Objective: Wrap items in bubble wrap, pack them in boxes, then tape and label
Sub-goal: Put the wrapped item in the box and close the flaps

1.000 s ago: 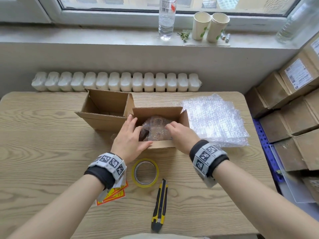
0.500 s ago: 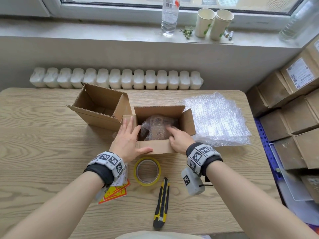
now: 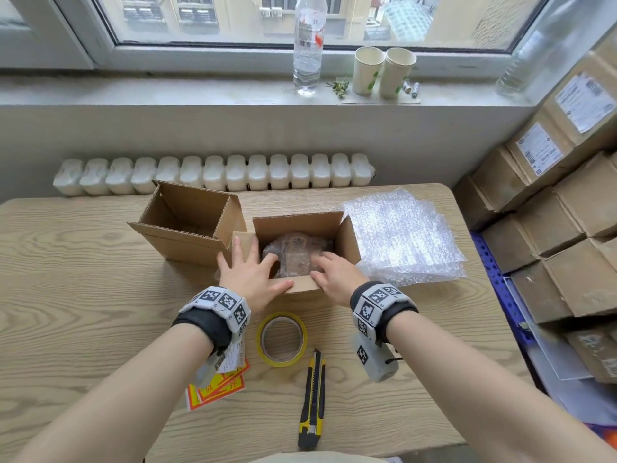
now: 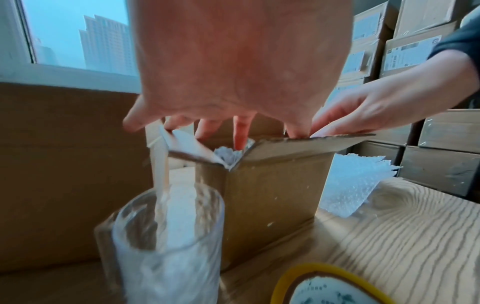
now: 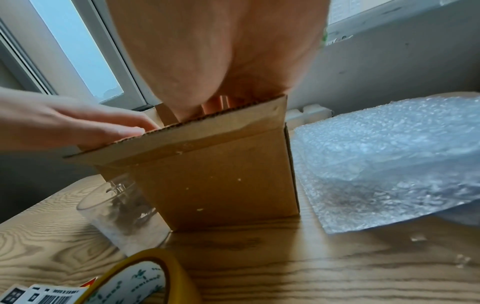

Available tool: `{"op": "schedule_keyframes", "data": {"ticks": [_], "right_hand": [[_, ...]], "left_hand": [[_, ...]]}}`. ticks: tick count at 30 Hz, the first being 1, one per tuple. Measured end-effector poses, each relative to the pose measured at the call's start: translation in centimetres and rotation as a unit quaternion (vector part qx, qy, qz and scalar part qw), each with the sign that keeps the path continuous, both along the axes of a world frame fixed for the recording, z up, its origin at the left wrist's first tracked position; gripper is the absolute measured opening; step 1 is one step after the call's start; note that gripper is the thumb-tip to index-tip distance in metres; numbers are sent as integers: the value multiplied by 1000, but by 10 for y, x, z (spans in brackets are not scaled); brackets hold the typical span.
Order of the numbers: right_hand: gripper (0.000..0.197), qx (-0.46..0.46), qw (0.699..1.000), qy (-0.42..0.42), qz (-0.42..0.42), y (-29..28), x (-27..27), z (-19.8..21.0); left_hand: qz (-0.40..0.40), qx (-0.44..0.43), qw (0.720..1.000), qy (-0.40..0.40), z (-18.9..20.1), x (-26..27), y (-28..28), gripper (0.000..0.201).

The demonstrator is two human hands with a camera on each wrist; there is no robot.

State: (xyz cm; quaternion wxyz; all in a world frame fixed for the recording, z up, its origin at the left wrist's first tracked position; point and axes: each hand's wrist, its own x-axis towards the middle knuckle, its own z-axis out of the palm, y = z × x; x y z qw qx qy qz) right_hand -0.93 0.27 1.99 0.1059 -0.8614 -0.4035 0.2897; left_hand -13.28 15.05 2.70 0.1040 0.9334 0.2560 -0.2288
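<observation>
A small open cardboard box (image 3: 347, 238) stands mid-table with a bubble-wrapped item (image 3: 295, 253) inside. My left hand (image 3: 248, 270) lies flat with spread fingers over the box's left flap, thumb on the near flap (image 3: 302, 285). My right hand (image 3: 332, 274) reaches over the near flap, its straight fingers touching the wrapped item. In the left wrist view both hands meet at the edge of that flap (image 4: 298, 142). A clear glass (image 4: 166, 236) stands against the box's left side, also visible as the glass (image 5: 124, 211) in the right wrist view.
A second, empty open box (image 3: 187, 225) sits behind left. Bubble wrap sheets (image 3: 404, 235) lie to the right. Near me are a yellow tape roll (image 3: 282, 339), a yellow utility knife (image 3: 312, 399) and red-yellow labels (image 3: 220, 385). Stacked cartons (image 3: 551, 212) line the right.
My right hand drew back from deep in the box toward its near edge. The left hand stays on the left flap. My head has tilted up slightly.
</observation>
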Motion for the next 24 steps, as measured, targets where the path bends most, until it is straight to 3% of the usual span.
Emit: {"op": "schedule_keyframes", "data": {"ticks": [3, 6, 9, 13, 18, 24], "right_hand": [[44, 60, 997, -53, 6, -11, -3, 14], [45, 95, 990, -105, -3, -24, -1, 30], [43, 100, 984, -141, -34, -46, 7, 44], [41, 65, 983, -155, -69, -83, 31, 51], [39, 11, 987, -141, -78, -130, 73, 35], [36, -7, 991, -118, -64, -163, 126, -10]], "left_hand": [[4, 20, 999, -38, 15, 11, -5, 63], [-44, 37, 987, -149, 33, 26, -20, 44], [-72, 7, 966, -246, 45, 45, -44, 33], [-105, -19, 945, -308, 48, 73, -83, 28], [-128, -40, 951, -278, 25, 107, -134, 30], [-99, -57, 974, -194, -13, 147, -168, 31]]}}
